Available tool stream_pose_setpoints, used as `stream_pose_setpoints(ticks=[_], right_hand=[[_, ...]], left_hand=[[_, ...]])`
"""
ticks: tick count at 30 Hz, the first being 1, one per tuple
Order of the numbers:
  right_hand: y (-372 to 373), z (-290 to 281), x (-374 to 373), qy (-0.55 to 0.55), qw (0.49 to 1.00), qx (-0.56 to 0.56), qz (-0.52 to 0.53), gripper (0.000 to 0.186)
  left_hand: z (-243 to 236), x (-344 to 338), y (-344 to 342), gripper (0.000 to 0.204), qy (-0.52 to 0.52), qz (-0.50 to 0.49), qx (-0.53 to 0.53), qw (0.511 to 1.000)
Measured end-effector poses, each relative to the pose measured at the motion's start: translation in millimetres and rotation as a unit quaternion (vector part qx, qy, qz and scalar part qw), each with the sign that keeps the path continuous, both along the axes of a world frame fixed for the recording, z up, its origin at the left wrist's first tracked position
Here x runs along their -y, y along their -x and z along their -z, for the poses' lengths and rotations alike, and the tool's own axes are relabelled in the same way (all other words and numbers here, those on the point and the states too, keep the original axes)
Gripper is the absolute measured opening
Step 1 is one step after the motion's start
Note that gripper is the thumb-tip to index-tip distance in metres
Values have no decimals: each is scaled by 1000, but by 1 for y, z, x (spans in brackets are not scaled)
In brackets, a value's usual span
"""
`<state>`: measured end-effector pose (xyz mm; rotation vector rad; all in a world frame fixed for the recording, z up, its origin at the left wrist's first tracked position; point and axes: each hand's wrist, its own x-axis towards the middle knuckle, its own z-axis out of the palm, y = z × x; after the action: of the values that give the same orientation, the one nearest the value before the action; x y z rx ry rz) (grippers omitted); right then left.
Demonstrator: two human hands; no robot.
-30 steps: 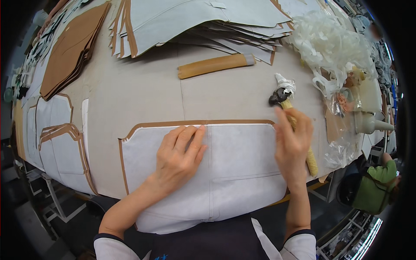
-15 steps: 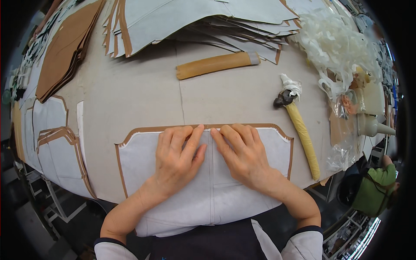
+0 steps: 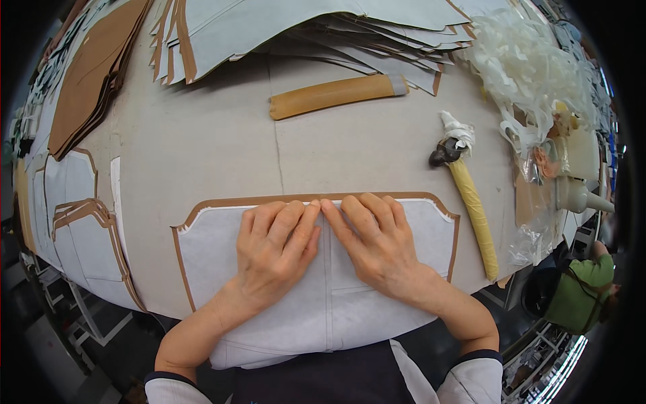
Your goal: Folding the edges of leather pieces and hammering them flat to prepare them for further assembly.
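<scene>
A whitish-grey panel [image 3: 383, 313] with a brown border lies before me, its near part hanging over the table edge. A seam runs down its middle. My left hand [image 3: 276, 246] rests on the panel left of the seam, its index fingertip at the brown border [image 3: 269, 199] and its thumb apart from the index finger. On the other side of the seam lies my right hand [image 3: 377, 246], fingers stretched toward the same border, thumb mostly hidden. The two index fingertips nearly meet at the seam. Neither hand holds anything that I can see.
A hammer [image 3: 474, 215] with a yellow-wrapped handle lies to the right. Beyond the panel is a tan wrapped bar [image 3: 330, 97]. Stacked grey panels [image 3: 289, 23] lie at the back, brown pieces [image 3: 94, 74] at the left. White strips [image 3: 528, 67] are heaped at the right.
My index fingertips have drawn closer together at the seam and slid slightly back from the outer edge. The view has shifted a little; the panel lies much as before.
</scene>
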<state>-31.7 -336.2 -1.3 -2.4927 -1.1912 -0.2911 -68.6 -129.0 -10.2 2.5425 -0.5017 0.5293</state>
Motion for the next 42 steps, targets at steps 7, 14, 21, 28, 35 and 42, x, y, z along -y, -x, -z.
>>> stream_pose_setpoints(ticks=[7, 14, 21, 28, 35, 42], right_hand=[[-1, -1, -2, 10, 1000, -1, -4, 56], [-1, -8, -7, 47, 998, 31, -22, 54], [-2, -7, -6, -4, 1000, -13, -26, 53], [-18, -22, 119, 22, 945, 73, 318, 40], [-16, -48, 72, -62, 970, -56, 227, 48], [1, -43, 13, -54, 987, -120, 96, 71]], left_hand=[[1, 1, -1, 45, -13, 9, 27, 1000], [1, 0, -2, 45, -1, 20, 42, 999], [3, 3, -2, 44, -1, 21, 55, 998], [0, 5, -2, 40, -12, 18, 74, 997], [6, 1, 0, 39, -12, 13, 82, 996], [6, 5, -2, 38, -4, 18, 79, 997]])
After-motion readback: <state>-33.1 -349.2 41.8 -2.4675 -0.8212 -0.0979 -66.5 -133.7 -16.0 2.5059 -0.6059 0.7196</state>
